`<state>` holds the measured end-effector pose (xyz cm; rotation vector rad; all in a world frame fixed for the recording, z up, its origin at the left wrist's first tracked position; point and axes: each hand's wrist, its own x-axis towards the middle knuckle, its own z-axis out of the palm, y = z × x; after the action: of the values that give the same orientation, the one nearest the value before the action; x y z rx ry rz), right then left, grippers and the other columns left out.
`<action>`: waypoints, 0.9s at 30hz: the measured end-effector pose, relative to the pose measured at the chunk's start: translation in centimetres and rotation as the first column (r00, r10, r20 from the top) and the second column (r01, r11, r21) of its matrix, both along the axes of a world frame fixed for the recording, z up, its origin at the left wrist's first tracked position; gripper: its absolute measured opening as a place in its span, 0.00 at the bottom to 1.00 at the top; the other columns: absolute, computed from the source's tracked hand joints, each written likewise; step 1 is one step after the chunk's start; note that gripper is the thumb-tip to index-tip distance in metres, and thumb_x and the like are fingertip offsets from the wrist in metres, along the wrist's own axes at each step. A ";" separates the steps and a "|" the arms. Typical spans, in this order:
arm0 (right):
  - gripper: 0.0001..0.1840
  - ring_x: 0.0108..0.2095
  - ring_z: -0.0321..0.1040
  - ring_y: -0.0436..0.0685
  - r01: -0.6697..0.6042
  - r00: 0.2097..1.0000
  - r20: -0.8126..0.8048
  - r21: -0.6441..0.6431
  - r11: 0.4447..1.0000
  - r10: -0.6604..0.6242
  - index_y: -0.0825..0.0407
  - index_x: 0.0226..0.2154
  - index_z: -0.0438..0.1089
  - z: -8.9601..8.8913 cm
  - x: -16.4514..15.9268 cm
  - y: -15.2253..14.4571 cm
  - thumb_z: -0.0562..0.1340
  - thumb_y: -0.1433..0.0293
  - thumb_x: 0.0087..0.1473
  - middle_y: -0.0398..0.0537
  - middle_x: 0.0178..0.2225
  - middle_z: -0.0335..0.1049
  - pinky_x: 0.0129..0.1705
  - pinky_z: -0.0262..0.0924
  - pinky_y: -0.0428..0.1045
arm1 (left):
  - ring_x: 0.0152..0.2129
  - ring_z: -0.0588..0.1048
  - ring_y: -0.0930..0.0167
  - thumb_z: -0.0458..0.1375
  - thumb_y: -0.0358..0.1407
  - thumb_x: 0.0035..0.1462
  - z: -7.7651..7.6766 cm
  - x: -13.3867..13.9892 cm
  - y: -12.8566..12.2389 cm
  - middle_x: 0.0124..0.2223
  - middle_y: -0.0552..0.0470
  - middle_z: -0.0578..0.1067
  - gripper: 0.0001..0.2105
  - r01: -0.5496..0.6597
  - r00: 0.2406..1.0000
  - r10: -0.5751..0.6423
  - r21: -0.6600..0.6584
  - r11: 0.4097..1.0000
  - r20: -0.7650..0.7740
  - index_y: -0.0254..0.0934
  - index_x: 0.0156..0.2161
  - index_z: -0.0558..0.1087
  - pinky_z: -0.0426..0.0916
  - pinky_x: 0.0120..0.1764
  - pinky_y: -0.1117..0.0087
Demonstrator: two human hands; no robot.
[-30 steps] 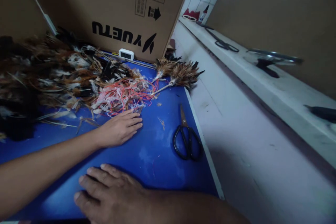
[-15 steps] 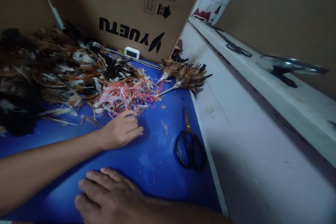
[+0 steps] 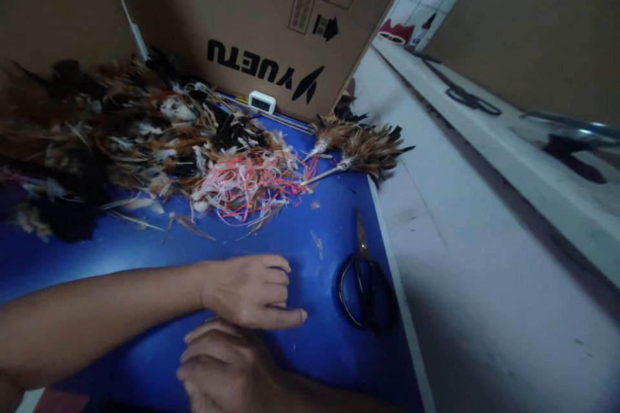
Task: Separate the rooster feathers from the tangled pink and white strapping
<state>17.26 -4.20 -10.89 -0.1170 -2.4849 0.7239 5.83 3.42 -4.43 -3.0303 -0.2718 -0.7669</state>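
Observation:
My left hand (image 3: 249,290) is palm down over the blue tabletop (image 3: 314,284), fingers loosely bent and thumb stretched out to the right. It holds nothing that I can see. My right hand (image 3: 230,364) comes in from below, its bent fingers pointing left, right beside the left wrist; whether they touch, I cannot tell. Nothing shows in it, though its palm is hidden. Beyond the hands lies a tangled heap of pink and white string (image 3: 247,187). Black-handled scissors (image 3: 367,284) lie to the right, tips pointing away.
Loose brown, black and white feathers (image 3: 145,129) are piled at the left. Two feather bundles (image 3: 368,145), at least one with a stick handle, lie at the back right corner. A cardboard box (image 3: 261,19) and small white digital display (image 3: 262,102) stand behind. A ledge (image 3: 508,142) runs along the right.
My left hand has drawn back from the string heap toward me, beside my right hand. My right hand's fingers, spread flat before, are more bent. The whole view has shifted slightly.

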 end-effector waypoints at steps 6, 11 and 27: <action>0.10 0.38 0.70 0.49 0.073 0.981 -0.175 -0.045 0.996 -0.080 0.56 0.31 0.71 0.9 -0.2 -0.1 0.54 0.73 0.55 0.45 0.30 0.74 0.49 0.64 0.43 | 0.29 0.75 0.69 0.53 0.27 0.60 1.1 -0.5 -0.4 0.25 0.51 0.75 0.11 -0.051 0.998 0.049 0.058 0.997 0.029 0.35 0.45 0.74 0.70 0.47 0.62; 0.07 0.39 0.71 0.49 0.115 0.975 -0.172 -0.162 0.980 -0.142 0.55 0.33 0.71 2.5 0.4 0.4 0.57 0.73 0.55 0.44 0.32 0.75 0.47 0.65 0.46 | 0.30 0.75 0.69 0.53 0.25 0.59 2.2 -3.9 -1.5 0.29 0.49 0.77 0.15 -0.329 0.938 0.321 0.040 0.944 0.132 0.32 0.51 0.69 0.71 0.44 0.61; 0.16 0.44 0.64 0.58 0.558 0.538 0.340 0.542 0.628 -0.771 0.48 0.45 0.71 7.3 1.8 15.7 0.54 0.77 0.59 0.50 0.43 0.70 0.43 0.62 0.50 | 0.24 0.76 0.70 0.52 0.33 0.61 -0.3 -12.5 -1.3 0.31 0.50 0.80 0.13 -0.821 0.483 0.823 -0.171 0.544 0.299 0.39 0.48 0.75 0.70 0.31 0.69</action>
<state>19.04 11.46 -3.60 -1.2554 -2.6903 -0.1821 -6.64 2.13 -4.70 -2.2092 -1.5854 -1.1176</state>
